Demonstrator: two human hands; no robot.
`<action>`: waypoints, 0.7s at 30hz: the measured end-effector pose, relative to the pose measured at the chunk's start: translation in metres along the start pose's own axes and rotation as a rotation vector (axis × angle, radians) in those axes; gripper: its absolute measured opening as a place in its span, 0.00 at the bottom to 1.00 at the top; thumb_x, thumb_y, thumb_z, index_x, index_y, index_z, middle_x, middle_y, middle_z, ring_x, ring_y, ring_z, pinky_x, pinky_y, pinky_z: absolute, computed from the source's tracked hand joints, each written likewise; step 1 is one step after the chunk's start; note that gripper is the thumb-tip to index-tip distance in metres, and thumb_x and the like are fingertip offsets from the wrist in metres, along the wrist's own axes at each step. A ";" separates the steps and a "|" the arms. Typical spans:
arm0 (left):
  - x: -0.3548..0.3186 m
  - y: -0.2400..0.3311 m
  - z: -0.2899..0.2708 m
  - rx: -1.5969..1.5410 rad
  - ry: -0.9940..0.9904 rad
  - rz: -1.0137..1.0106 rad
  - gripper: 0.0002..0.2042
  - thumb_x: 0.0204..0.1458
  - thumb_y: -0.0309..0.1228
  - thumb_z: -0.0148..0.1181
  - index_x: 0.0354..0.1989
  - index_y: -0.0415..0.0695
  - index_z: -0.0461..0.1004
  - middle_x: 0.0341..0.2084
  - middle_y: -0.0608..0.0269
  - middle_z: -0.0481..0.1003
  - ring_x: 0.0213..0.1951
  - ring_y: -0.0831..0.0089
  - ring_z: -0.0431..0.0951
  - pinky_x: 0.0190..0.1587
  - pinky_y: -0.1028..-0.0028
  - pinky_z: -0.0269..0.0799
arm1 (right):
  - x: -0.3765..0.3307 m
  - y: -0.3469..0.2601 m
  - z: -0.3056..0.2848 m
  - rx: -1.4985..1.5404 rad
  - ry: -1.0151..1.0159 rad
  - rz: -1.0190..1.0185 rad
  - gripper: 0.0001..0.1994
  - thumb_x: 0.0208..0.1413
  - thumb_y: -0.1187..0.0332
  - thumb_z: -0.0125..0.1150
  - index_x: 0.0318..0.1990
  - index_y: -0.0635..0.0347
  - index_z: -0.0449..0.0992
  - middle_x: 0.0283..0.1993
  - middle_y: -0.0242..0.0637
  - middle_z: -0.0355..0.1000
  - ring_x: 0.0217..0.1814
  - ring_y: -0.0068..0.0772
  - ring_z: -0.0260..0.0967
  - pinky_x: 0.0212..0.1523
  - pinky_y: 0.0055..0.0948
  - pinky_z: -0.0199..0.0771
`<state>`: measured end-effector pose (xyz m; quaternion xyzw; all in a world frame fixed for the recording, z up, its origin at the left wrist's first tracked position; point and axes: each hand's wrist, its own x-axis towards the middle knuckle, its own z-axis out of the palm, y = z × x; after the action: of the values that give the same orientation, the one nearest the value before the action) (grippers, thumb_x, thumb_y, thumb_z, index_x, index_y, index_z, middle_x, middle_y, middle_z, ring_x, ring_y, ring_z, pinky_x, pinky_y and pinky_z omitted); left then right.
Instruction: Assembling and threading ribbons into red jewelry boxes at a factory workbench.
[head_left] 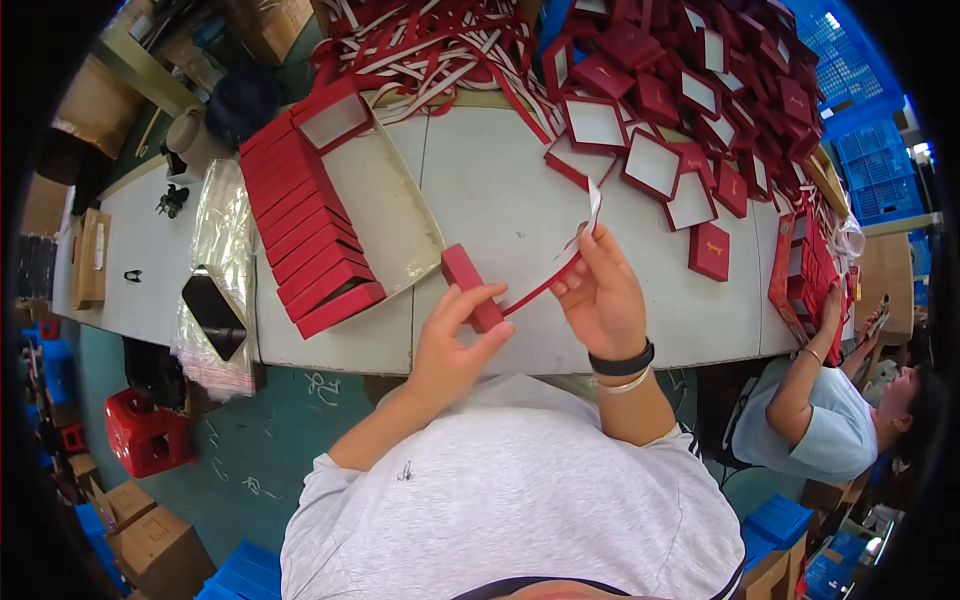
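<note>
Over the white table (510,190), my left hand (447,340) grips a small red box (464,272) stood on its narrow side, thumb and fingers on its near end. My right hand (612,305) pinches a red ribbon strip (540,290) with a white face. The strip's lower end meets the box beside my left fingertips; its upper end curls up white above my right fingers. Just left of my left hand lies a shallow cardboard tray (408,180), with a row of closely stacked red boxes (310,225) along its left side.
Open red box halves with white insides (655,165) heap at the back right. Tangled red and white strips (440,65) lie at the back. Clear plastic bags (228,215) and a black phone (214,312) are at left. A co-worker (815,415) sits at right, handling red pieces.
</note>
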<state>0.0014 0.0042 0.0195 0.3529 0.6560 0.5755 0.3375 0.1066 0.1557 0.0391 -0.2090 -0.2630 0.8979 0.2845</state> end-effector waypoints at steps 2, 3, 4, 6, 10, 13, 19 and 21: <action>-0.001 -0.002 0.006 -0.014 0.006 0.022 0.12 0.48 0.25 0.59 0.42 0.37 0.71 0.34 0.63 0.66 0.38 0.77 0.69 0.44 0.78 0.64 | -0.015 0.002 -0.006 0.034 0.008 0.022 0.03 0.59 0.70 0.50 0.39 0.53 0.66 0.25 0.24 0.64 0.26 0.18 0.59 0.31 0.21 0.60; -0.001 -0.004 0.007 0.033 -0.021 0.041 0.12 0.48 0.24 0.59 0.41 0.37 0.71 0.34 0.63 0.66 0.37 0.77 0.69 0.44 0.78 0.65 | -0.020 0.003 -0.008 0.063 0.007 0.048 0.02 0.59 0.70 0.50 0.39 0.53 0.66 0.25 0.24 0.64 0.26 0.18 0.59 0.31 0.22 0.60; -0.003 -0.007 0.008 0.079 -0.048 0.061 0.11 0.48 0.24 0.58 0.41 0.37 0.72 0.34 0.63 0.66 0.37 0.77 0.69 0.43 0.78 0.65 | -0.024 0.003 -0.008 0.046 0.048 0.006 0.02 0.59 0.70 0.49 0.39 0.53 0.66 0.24 0.25 0.63 0.25 0.18 0.59 0.31 0.23 0.61; -0.006 -0.018 0.008 0.022 -0.112 -0.018 0.10 0.48 0.24 0.58 0.39 0.37 0.72 0.33 0.64 0.66 0.36 0.77 0.69 0.41 0.79 0.64 | -0.029 0.002 -0.015 0.062 0.026 -0.011 0.02 0.59 0.70 0.49 0.39 0.53 0.67 0.24 0.25 0.64 0.26 0.19 0.60 0.31 0.23 0.62; -0.012 -0.017 0.022 -0.264 -0.144 -0.050 0.06 0.48 0.26 0.59 0.32 0.38 0.73 0.25 0.67 0.66 0.27 0.80 0.66 0.32 0.80 0.62 | -0.041 0.003 -0.025 0.063 -0.019 -0.075 0.04 0.59 0.70 0.49 0.40 0.53 0.66 0.27 0.26 0.66 0.28 0.20 0.64 0.33 0.24 0.65; -0.016 -0.012 0.026 -0.304 -0.116 -0.135 0.04 0.49 0.25 0.58 0.30 0.38 0.72 0.22 0.69 0.65 0.26 0.80 0.65 0.31 0.81 0.60 | -0.046 0.002 -0.032 0.162 0.005 -0.152 0.06 0.59 0.70 0.50 0.43 0.54 0.65 0.29 0.29 0.68 0.29 0.22 0.65 0.35 0.24 0.66; -0.010 0.005 -0.010 0.161 -0.006 0.158 0.03 0.43 0.24 0.58 0.24 0.38 0.70 0.18 0.66 0.63 0.23 0.78 0.63 0.27 0.81 0.58 | -0.057 -0.035 -0.062 -0.446 0.161 -0.334 0.10 0.59 0.70 0.50 0.46 0.60 0.63 0.34 0.35 0.68 0.36 0.25 0.66 0.39 0.24 0.66; -0.003 0.022 -0.017 0.251 -0.068 0.195 0.03 0.40 0.24 0.59 0.23 0.40 0.71 0.17 0.65 0.63 0.22 0.75 0.64 0.25 0.77 0.58 | -0.063 -0.054 -0.064 -0.740 0.405 -1.043 0.12 0.57 0.69 0.53 0.46 0.62 0.64 0.38 0.37 0.67 0.42 0.26 0.64 0.43 0.28 0.65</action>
<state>-0.0097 -0.0053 0.0435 0.4737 0.6736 0.5066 0.2554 0.2088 0.1772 0.0359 -0.3026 -0.5615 0.4365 0.6345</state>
